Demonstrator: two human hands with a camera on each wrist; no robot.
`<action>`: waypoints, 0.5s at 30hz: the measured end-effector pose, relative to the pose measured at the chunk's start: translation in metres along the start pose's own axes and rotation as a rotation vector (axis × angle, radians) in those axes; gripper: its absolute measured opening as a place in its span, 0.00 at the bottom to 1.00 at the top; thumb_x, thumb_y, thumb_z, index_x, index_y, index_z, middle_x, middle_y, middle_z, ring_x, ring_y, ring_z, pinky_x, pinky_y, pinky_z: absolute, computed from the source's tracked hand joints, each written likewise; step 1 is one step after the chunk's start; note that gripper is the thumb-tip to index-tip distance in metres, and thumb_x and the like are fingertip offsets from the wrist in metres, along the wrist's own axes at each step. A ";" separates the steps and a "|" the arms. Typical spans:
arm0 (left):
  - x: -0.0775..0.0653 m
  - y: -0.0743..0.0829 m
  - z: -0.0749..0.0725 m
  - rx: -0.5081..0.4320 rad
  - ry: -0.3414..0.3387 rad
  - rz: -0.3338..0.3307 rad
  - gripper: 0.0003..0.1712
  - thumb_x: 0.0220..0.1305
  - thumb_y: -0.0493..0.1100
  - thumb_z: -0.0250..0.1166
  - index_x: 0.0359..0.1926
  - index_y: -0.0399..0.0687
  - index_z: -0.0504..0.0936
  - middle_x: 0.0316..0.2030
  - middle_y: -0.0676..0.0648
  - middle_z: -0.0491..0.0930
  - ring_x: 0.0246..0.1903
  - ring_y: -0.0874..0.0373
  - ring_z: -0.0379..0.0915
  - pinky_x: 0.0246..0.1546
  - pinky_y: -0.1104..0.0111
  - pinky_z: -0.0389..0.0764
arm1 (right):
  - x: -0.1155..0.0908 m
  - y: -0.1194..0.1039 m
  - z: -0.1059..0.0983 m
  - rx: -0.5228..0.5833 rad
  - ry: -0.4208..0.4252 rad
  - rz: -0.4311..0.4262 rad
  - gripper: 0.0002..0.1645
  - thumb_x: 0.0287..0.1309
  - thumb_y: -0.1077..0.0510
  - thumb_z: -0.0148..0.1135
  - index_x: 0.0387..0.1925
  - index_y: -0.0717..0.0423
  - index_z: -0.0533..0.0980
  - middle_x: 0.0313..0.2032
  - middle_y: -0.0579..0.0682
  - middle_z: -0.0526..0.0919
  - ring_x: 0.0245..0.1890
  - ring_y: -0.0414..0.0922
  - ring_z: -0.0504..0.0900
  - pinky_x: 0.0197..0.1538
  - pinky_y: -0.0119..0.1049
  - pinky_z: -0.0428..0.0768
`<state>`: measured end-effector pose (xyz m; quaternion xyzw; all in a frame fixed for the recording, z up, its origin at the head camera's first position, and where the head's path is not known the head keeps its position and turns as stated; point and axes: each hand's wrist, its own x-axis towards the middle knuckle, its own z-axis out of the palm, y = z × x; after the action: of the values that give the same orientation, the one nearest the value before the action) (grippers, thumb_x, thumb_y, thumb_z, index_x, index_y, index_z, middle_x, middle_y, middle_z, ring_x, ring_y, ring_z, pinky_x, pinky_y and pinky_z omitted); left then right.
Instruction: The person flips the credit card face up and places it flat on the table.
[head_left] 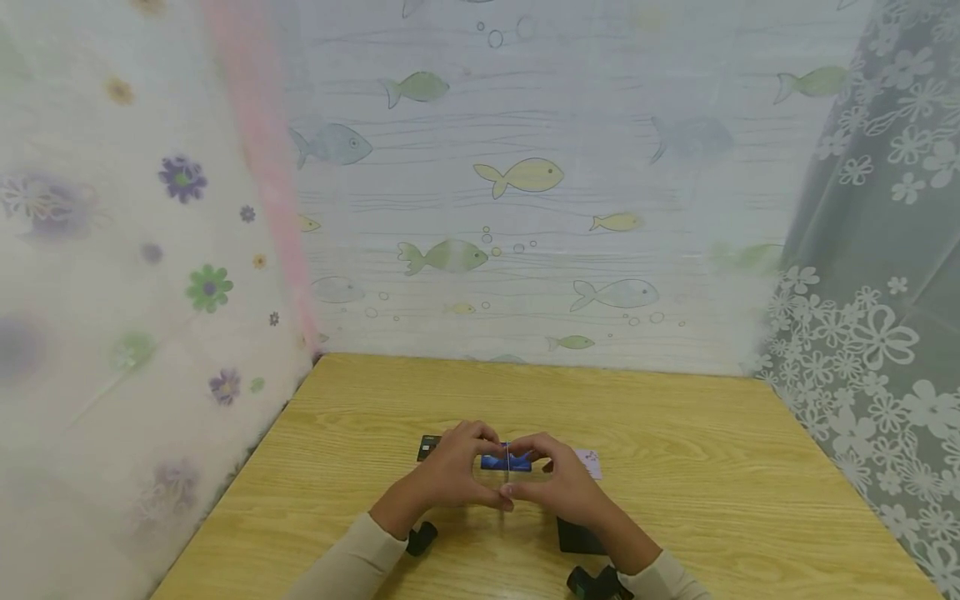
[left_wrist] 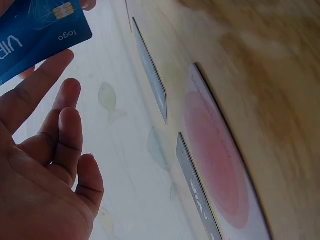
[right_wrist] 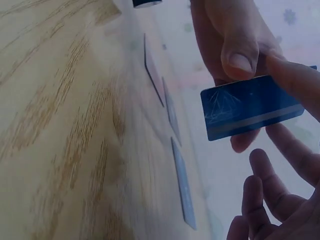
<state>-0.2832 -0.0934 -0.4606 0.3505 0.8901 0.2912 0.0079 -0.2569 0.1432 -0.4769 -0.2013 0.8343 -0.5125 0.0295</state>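
Between the two hands a blue plastic card (left_wrist: 42, 32) with a chip and the letters VIP stands upright, seen edge-on as a thin line in the head view. My left hand (head_left: 453, 468) pinches it from the left; its thumb lies on the card's edge in the right wrist view. From the right, my right hand (head_left: 561, 482) pinches it too, thumb on the upper edge and other fingers spread below. Another blue card (head_left: 491, 462) lies on the table right behind the hands.
A dark card (head_left: 428, 447) lies left of the hands, and a pale card with a pink pattern (head_left: 591, 463) lies right, partly covered. Near the right forearm is a flat black item (head_left: 579, 539). The wooden table (head_left: 705, 450) meets fish-print curtains (head_left: 525, 275) at the back.
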 end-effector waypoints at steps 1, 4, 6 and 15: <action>0.000 0.000 0.000 0.005 0.004 0.004 0.39 0.48 0.69 0.79 0.56 0.55 0.87 0.54 0.59 0.74 0.55 0.60 0.66 0.59 0.49 0.69 | 0.000 0.000 0.000 0.008 -0.002 0.000 0.28 0.58 0.48 0.78 0.59 0.38 0.78 0.59 0.43 0.81 0.59 0.54 0.77 0.54 0.51 0.73; 0.000 0.000 0.001 0.019 0.017 0.015 0.34 0.50 0.68 0.79 0.53 0.56 0.88 0.54 0.59 0.75 0.54 0.61 0.66 0.58 0.50 0.69 | 0.000 0.001 0.000 0.016 0.000 0.010 0.29 0.58 0.48 0.78 0.60 0.39 0.78 0.59 0.44 0.81 0.59 0.54 0.77 0.54 0.49 0.73; 0.000 0.000 0.002 0.033 0.026 0.019 0.32 0.50 0.68 0.79 0.51 0.57 0.89 0.53 0.60 0.75 0.53 0.62 0.66 0.57 0.51 0.69 | 0.000 0.002 0.000 0.014 0.004 0.013 0.29 0.57 0.48 0.78 0.60 0.40 0.78 0.58 0.44 0.81 0.59 0.54 0.77 0.54 0.48 0.72; -0.001 0.000 -0.001 0.103 0.032 0.036 0.28 0.51 0.66 0.79 0.49 0.58 0.90 0.51 0.59 0.76 0.50 0.62 0.67 0.55 0.51 0.69 | 0.001 0.006 -0.008 -0.050 0.002 -0.022 0.33 0.51 0.41 0.81 0.57 0.43 0.79 0.58 0.41 0.78 0.58 0.52 0.73 0.54 0.54 0.74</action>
<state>-0.2828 -0.0946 -0.4605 0.3616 0.8976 0.2505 -0.0295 -0.2613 0.1522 -0.4783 -0.2104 0.8447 -0.4918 0.0180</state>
